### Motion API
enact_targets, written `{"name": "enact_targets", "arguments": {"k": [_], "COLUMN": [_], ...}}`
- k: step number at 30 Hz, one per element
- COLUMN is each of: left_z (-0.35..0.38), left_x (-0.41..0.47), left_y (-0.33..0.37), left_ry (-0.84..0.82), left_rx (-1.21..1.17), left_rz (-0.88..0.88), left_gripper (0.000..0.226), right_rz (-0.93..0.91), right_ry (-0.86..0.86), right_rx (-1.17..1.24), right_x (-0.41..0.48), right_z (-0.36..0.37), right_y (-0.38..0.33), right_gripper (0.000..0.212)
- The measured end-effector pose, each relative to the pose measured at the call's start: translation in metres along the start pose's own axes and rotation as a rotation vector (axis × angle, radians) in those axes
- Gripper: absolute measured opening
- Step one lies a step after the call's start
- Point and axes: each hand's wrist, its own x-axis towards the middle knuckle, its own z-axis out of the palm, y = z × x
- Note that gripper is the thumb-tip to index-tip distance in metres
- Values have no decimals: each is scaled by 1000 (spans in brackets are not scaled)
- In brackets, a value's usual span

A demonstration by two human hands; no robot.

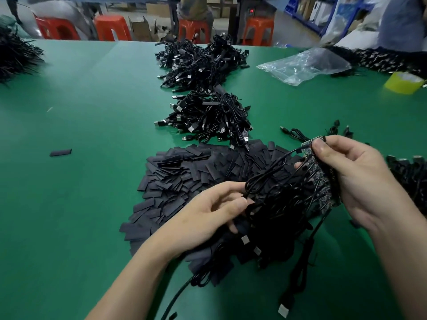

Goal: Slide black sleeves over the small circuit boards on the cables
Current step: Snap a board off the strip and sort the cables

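While the right hand [353, 179] grips a fanned stack of small circuit boards [322, 179], thumb pressed on the topmost board and fingers curled behind the stack, the left hand [208, 215] curls its fingers into the tangle of black cables [277, 204] hanging from those boards, pinching one loop of cable between thumb and fingertips. Both hands are raised just above a green table [92, 112]. Directly beneath and beyond them lies a broad heap of flat black sleeves [184, 176], touching the trailing cables. One stray sleeve [60, 152] lies well apart to the left. Farther back, two piles of coiled USB cables [208, 112] sit one behind the other. To the right rear are a crumpled clear plastic bag [305, 65] and a yellow tape roll [402, 83]. Red stools [113, 27] stand past the table's far edge.
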Motion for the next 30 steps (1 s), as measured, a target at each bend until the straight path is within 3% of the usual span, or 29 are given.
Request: {"name": "enact_targets", "arguments": {"k": [2,5,10,13,16,22,28,30], "left_z": [-4,-19,-33,-24,-16,-13,-25,-31], "left_x": [-1,-5,-17,-21,-24,-23,-24,-25], "left_y": [3,8,18,25,28,33,31,34], "left_ry": [65,100,-111,-152,-150,-262,-312,-317], "left_rx": [66,370,745,1014,1198,1094,715,589], "left_rz": [18,26,-226,-259,-209,-193,-176,-125], "left_gripper": [43,30,46,61,63,42,13,23], "right_rz": [9,79,114,14,-163,-269,-183,-93], "right_ry": [38,55,208,178,128,-83,-172,-194], "right_rx": [-51,-248,-850,-1129,-1134,-971,-804,-687], "right_x": [1,3,9,4,-4,-12,-17,-16], "right_z": [-3,-14,-29,-20,-4,23,34,35], "right_y": [-1,1,15,18,15,20,27,26], "right_gripper": [7,6,12,25,23,10,10,10]}}
